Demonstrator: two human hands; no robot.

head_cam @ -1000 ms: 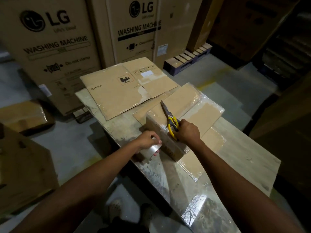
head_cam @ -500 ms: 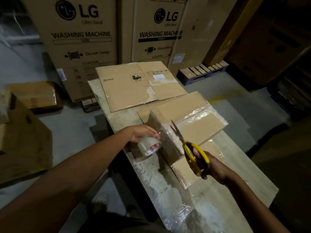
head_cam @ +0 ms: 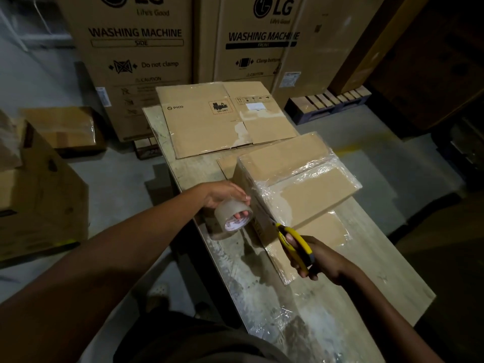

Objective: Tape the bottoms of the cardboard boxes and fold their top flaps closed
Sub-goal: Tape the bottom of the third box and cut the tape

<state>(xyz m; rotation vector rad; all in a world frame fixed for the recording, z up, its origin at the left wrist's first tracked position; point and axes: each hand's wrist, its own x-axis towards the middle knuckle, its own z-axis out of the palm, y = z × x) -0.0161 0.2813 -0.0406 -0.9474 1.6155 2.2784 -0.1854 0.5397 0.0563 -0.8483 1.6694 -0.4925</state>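
A cardboard box (head_cam: 282, 163) stands on the wooden table (head_cam: 374, 279) with glossy clear tape over its top face. My left hand (head_cam: 222, 193) grips a roll of clear tape (head_cam: 231, 217) right beside the box's near left corner, fingers through the core. My right hand (head_cam: 323, 260) holds yellow-handled scissors (head_cam: 296, 244), whose blades point up at the box's near edge by the tape roll. A flattened cardboard box (head_cam: 209, 119) printed PICO lies at the table's far end.
Tall LG washing machine cartons (head_cam: 136, 48) stand behind the table. More cardboard boxes (head_cam: 39, 184) sit on the floor at the left. A small pallet (head_cam: 327, 103) lies at the back right. Dark stacked goods fill the right side.
My right hand pulled the scissors off the box top, back toward me, then brought the blades to the box's near edge. My left hand stayed at the corner with the tape roll.
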